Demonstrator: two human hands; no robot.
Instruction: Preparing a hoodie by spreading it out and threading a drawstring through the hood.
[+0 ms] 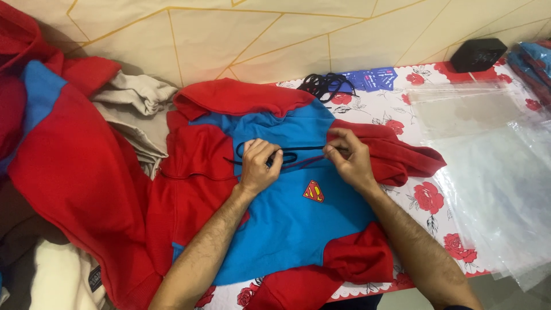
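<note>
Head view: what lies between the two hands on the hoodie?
In the head view, a black drawstring cord runs between the left hand and the right hand, lying on the blue chest of the red-and-blue hoodie, just below its neckline.

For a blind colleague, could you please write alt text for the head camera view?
Two bare hands, the left hand and the right hand, pinch a black drawstring at the neck of a red and blue hooded sweatshirt lying flat on a rose-patterned tablecloth. More red and blue garments are heaped at left, clear plastic bags at right.
</note>
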